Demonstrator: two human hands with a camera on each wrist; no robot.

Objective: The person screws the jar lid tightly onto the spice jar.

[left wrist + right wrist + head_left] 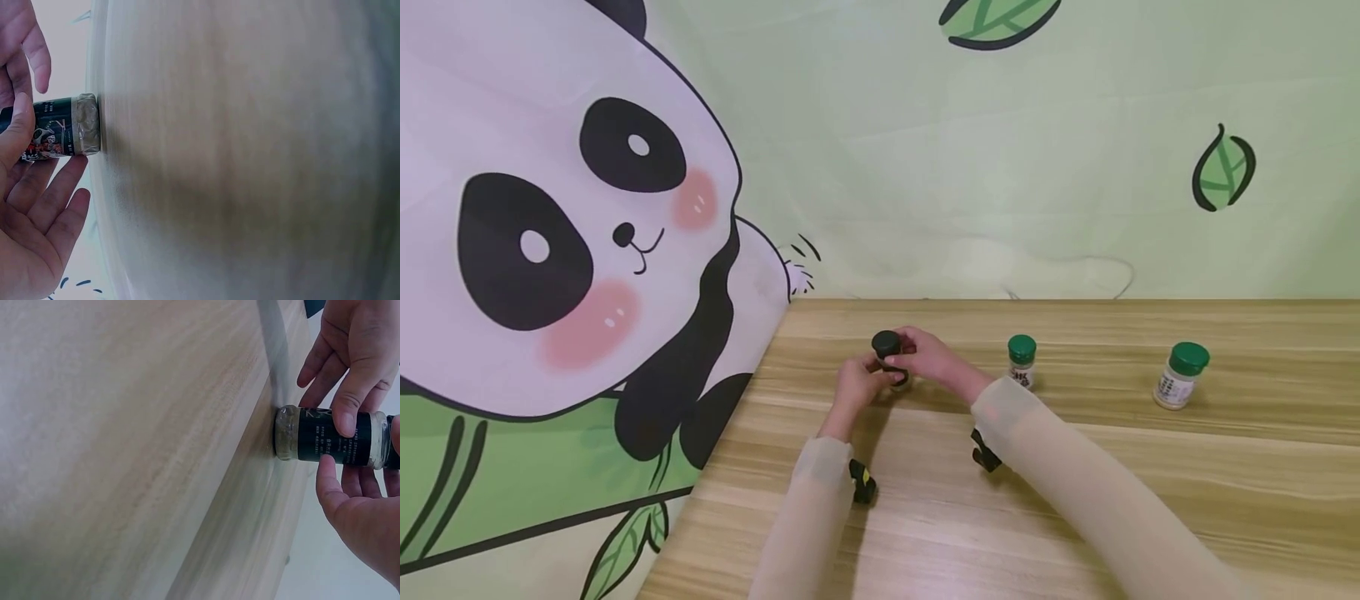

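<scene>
Both hands are on a small glass spice jar (pixel 887 343) with a black lid and black label, upright toward the table's far left. My left hand (pixel 859 387) holds it around the label; its thumb (pixel 347 419) lies across the front and the fingers pass behind. Higher up, my right hand (pixel 928 358) grips near the lid, its thumb at the neck. The clear bottom of the jar (pixel 87 124) is right at the tabletop in the left wrist view. Printed on the label (pixel 331 437) is small pale writing. In the head view the hands hide most of the jar's body.
Two green-lidded jars stand on the wooden table (pixel 925 517): one jar (pixel 1022 350) close behind the right forearm, another jar (pixel 1180 375) farther right. A green cloth backdrop (pixel 880 167) with a panda hangs behind and left. Black wrist devices (pixel 862 482) sit under both sleeves.
</scene>
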